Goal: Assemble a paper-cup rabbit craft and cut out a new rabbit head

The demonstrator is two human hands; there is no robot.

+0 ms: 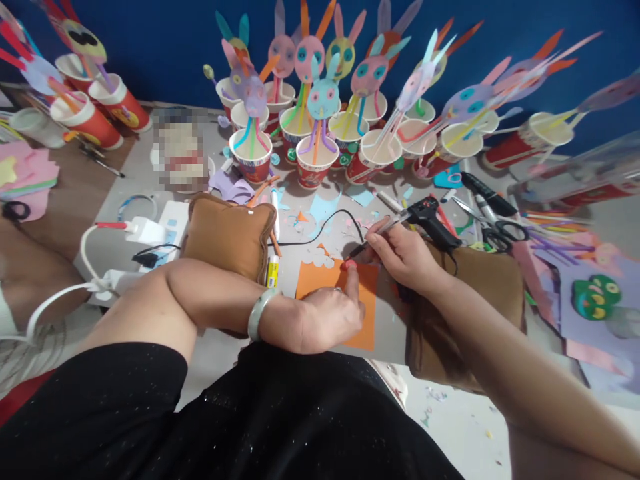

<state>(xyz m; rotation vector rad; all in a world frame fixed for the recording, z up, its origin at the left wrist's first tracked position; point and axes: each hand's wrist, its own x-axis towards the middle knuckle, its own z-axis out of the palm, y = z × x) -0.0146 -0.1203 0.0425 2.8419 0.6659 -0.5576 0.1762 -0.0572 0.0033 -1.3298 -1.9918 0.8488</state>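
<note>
Pink disc (349,265) on orange sheet (320,280), near top edge. My left hand (330,317) presses it, index finger out; can't tell if curled fingers grip. Right hand (403,259) clamped on pen (359,249). Glue gun (433,221) just beyond.

We see orange paper (369,323) at the dial's centre, a pinkish-red disc (349,265) near its twelve o'clock edge, a silver-and-black pen (358,249) at three, red-and-white cups (317,175) and a deep blue wall (175,53) at twelve, brown cushions (230,233) at nine and four, our black, white-speckled clothes (320,420) at six.
</note>
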